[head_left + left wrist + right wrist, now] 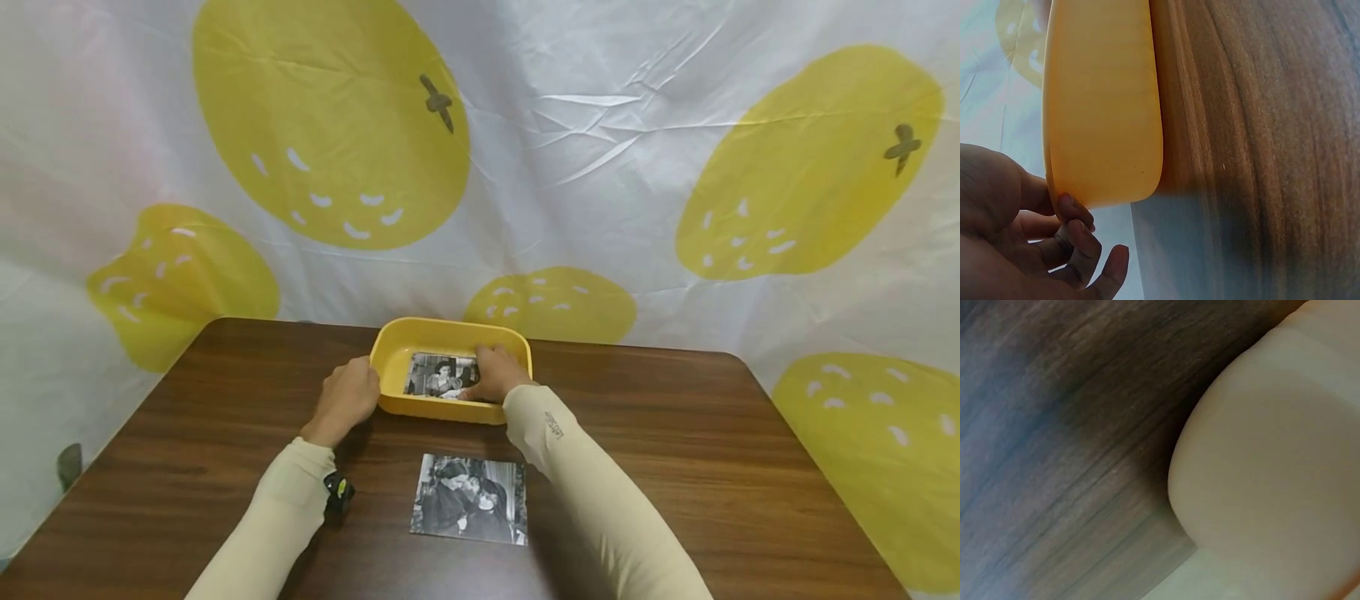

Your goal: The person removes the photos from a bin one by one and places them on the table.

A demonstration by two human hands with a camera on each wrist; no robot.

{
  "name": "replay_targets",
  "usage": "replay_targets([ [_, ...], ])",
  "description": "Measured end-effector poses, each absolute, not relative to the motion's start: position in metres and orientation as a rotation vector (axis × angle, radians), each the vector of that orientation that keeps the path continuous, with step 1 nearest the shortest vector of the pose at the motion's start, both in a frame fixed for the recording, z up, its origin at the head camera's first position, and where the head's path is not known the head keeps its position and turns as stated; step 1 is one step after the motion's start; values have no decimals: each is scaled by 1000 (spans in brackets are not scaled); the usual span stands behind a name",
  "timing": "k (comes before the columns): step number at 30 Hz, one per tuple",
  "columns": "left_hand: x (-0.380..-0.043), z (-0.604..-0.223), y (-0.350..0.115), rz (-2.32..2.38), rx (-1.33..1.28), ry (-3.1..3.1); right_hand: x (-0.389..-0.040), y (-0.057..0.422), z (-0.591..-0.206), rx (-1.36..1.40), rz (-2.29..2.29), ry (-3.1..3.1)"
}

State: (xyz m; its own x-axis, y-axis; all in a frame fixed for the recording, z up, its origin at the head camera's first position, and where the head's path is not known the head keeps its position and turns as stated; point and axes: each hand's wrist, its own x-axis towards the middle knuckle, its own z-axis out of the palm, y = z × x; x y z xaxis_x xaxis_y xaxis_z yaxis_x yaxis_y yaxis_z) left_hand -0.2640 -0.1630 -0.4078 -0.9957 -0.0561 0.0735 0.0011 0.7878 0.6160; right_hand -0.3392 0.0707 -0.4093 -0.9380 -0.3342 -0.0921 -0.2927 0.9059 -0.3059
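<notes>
A yellow plastic bin (435, 407) with rounded corners stands near the table's far edge. My left hand (349, 395) pinches its left end at the rim; in the left wrist view the thumb and fingers close on the corner of the yellow wall (1104, 106). Inside the bin lies a black-and-white photo (435, 375). My right hand (498, 375) reaches into the bin and grips the photo's right side, thumb on the near part and fingers on the far part. A larger black-and-white photo (470, 500) lies flat on the table between my forearms.
The dark wood table (675, 450) has rounded far corners. Close behind it hangs a white curtain (570, 208) printed with yellow fruit. A pale sleeve (1266, 462) fills much of the right wrist view, beside the wood.
</notes>
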Motion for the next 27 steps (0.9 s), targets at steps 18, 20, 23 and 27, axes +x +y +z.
replay_targets([
  [18, -264, -408, -162, -973, 57, -2886, -347, 69, -417, -411, -444, 2996],
  [20, -264, -407, -162, -968, 54, -2890, -346, 69, -416, -409, -445, 3008],
  [23, -263, -408, -162, -976, 55, -2892, -344, 68, -415, -409, -432, 3034],
  [27, -263, -408, -162, -995, 59, -2890, -341, 68, -413, -417, -432, 3087],
])
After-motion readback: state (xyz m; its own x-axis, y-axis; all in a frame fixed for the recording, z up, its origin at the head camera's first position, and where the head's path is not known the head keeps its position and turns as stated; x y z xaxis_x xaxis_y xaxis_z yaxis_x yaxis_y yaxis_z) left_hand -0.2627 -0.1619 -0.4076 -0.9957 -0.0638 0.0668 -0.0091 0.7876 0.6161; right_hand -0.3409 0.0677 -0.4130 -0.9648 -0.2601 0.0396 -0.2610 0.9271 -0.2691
